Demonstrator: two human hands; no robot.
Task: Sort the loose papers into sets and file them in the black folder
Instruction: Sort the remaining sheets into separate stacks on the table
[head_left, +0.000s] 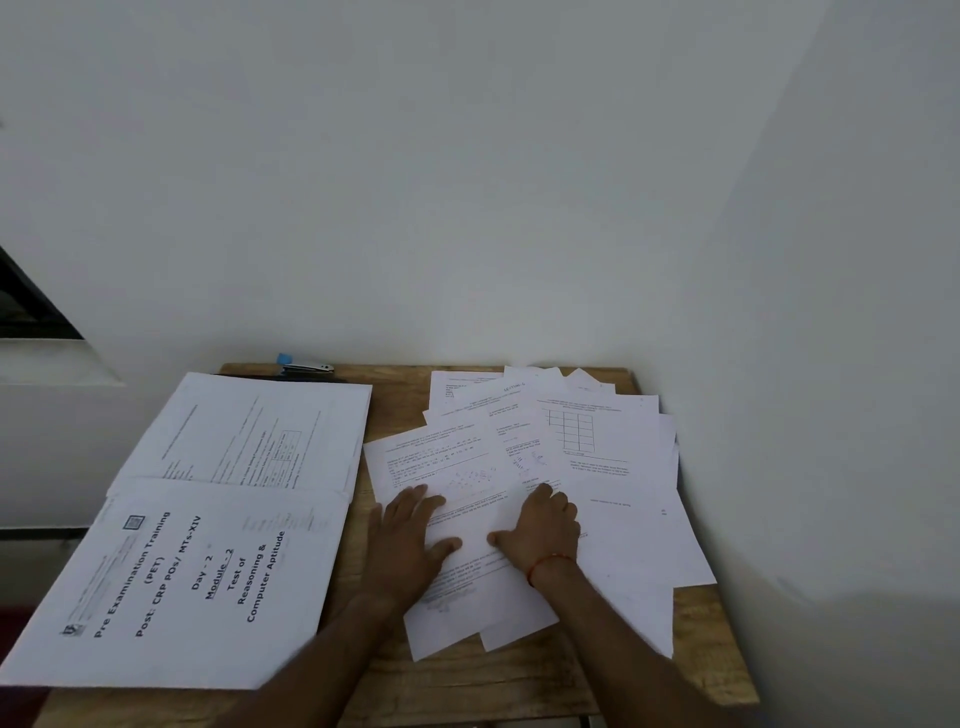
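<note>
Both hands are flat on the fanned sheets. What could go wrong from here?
The loose papers overlap under the left hand and right hand, so sliding one may drag others and mix sets. The titled set appears to hang over the left edge of the table; a nudge could drop it.

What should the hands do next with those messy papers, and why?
Probably slide the top sheet free of the fanned loose papers. The left hand and right hand rest flat on them, gripping nothing, so no sheet is picked yet; a titled set lies on the left.
</note>
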